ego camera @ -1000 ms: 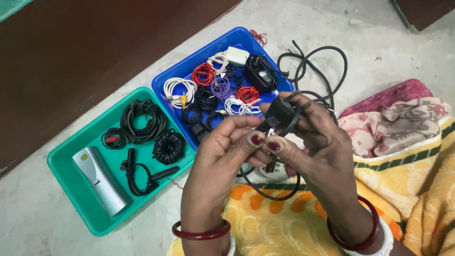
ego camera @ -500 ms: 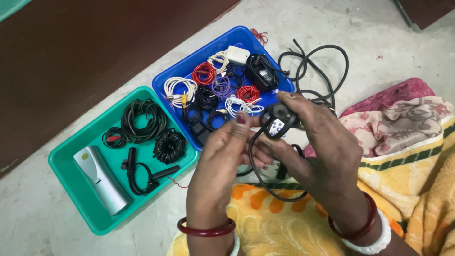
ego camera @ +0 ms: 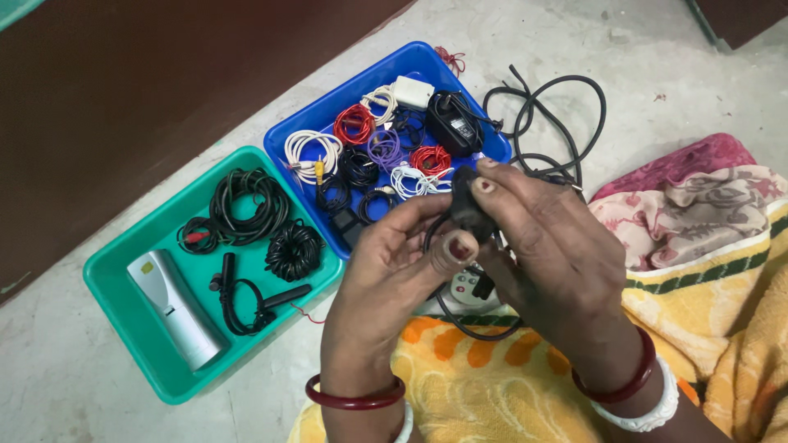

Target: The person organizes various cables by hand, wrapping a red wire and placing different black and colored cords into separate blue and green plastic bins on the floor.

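Note:
My left hand [ego camera: 386,279] and my right hand [ego camera: 546,250] meet over my lap, both gripping a small black plug adapter [ego camera: 466,205] with its black cable [ego camera: 460,320] looping down below them. My right fingers wrap over the adapter's top; my left thumb presses its lower side. A white socket strip [ego camera: 465,287] shows just beneath the hands. Behind them sits a blue tray [ego camera: 328,111] of coiled red, white, purple and black cables.
A green tray [ego camera: 123,320] at left holds black cable coils [ego camera: 246,205] and a silver device [ego camera: 172,308]. A loose black cable [ego camera: 546,115] lies on the concrete floor right of the blue tray. Yellow and pink cloth [ego camera: 698,238] covers my lap at right.
The adapter has been turned in my hands, so its pale face no longer shows. My left thumb has come up onto it and my right fingers closed over the top.

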